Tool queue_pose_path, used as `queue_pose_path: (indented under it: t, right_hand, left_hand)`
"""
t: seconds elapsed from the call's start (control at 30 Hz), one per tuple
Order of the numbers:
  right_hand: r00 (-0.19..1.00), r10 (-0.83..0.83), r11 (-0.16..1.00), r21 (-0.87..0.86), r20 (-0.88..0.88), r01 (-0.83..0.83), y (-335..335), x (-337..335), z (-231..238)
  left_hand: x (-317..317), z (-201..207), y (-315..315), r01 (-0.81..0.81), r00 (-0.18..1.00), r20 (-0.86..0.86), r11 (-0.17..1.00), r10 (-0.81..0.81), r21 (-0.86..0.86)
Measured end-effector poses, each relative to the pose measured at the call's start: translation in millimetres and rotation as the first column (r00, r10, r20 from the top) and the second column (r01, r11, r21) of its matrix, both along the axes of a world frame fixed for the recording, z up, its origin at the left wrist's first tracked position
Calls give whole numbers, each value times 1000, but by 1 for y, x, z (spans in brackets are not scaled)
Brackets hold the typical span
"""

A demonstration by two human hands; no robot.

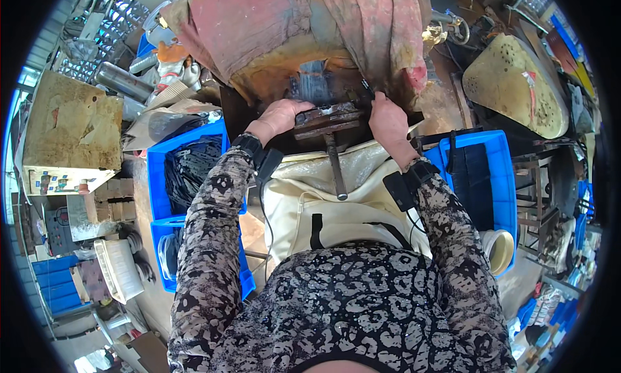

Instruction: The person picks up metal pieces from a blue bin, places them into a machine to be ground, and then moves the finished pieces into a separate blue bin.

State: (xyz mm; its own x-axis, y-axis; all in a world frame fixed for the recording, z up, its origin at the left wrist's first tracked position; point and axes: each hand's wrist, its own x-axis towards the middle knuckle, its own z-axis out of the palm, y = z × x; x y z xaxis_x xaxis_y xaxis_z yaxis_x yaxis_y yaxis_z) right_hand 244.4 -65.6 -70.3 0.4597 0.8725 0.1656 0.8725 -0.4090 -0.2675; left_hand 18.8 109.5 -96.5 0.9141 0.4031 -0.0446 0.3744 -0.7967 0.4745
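In front of me stands a rusty metal block (328, 116) with a bar (336, 169) sticking out toward me. My left hand (277, 119) is at the block's left end, its fingers closed and pressed together; what they hold, if anything, is hidden. My right hand (390, 122), to the right of the block, is closed in a pinch around the lower end of a thin dark strip (367, 86) that points up. Just beyond the block is a worn grey-blue surface (313, 82) under a stained, reddish cloth cover (259, 30).
Blue bins flank me: one with black material (154, 179) on the left, another (506, 179) on the right. A cream cloth (343, 224) covers my lap. A boxy, stained cabinet (71, 124) stands at far left; a stained yellowish panel (514, 82) leans at right.
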Motion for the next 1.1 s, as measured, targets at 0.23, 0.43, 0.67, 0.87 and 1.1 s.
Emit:
queue_pose_path:
  t: [0.23, 0.43, 0.67, 0.87, 1.1]
  right_hand:
    - [1000, -15, 999, -33, -4, 15, 1, -1, 0]
    - [1000, -9, 999, -37, -8, 8, 1, -2, 0]
    - [1000, 7, 1000, 22, -12, -7, 2, 0, -4]
    - [999, 35, 991, 132, -15, -32, 4, 0, -14]
    - [1000, 6, 993, 118, -5, -6, 5, 1, -15]
  left_hand:
    - [-12, 1, -7, -5, 999, 51, 1000, 4, 8]
    - [-33, 9, -22, -210, 978, 42, 960, 206, 185]
    - [-29, 44, -65, -302, 945, 236, 885, 227, 356]
    - [-27, 64, -153, 29, 939, 308, 926, -155, 376]
    - [-22, 60, -160, 160, 879, 385, 936, -280, 314]
